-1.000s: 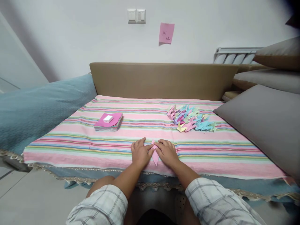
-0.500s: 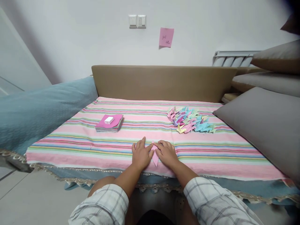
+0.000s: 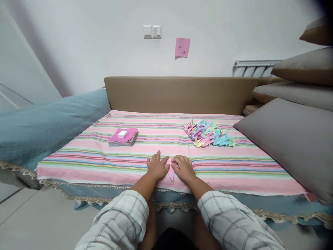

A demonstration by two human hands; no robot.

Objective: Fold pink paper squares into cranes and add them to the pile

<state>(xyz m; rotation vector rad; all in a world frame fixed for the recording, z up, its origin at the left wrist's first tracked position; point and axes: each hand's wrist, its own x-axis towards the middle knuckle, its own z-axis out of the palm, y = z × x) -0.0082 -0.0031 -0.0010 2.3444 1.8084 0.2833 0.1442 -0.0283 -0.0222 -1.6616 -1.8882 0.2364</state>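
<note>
A small piece of folded pink paper (image 3: 171, 172), diamond-shaped with a point toward me, lies on the striped cloth near the front edge. My left hand (image 3: 157, 167) has its thumb and forefinger closed on the paper's left edge, while its other fingers spread over the cloth. From the other side, my right hand (image 3: 184, 169) grips the right edge with bent thumb and forefinger. The upper part of the paper shows between the fingertips; its side edges are partly covered by them.
Folded paper cranes (image 3: 208, 133) in several colours form a cluster beyond my right hand. At the left sits a stack of coloured paper sheets (image 3: 123, 139) with a small white box (image 3: 122, 134) on top. Grey cushions (image 3: 283, 139) border the right side; a blue-covered armrest (image 3: 65, 118) borders the left.
The camera view has tilted up slightly, so the surroundings sit a little differently. Both hands stay at the pink paper, with the right fingertips shifted slightly along its edge.
</note>
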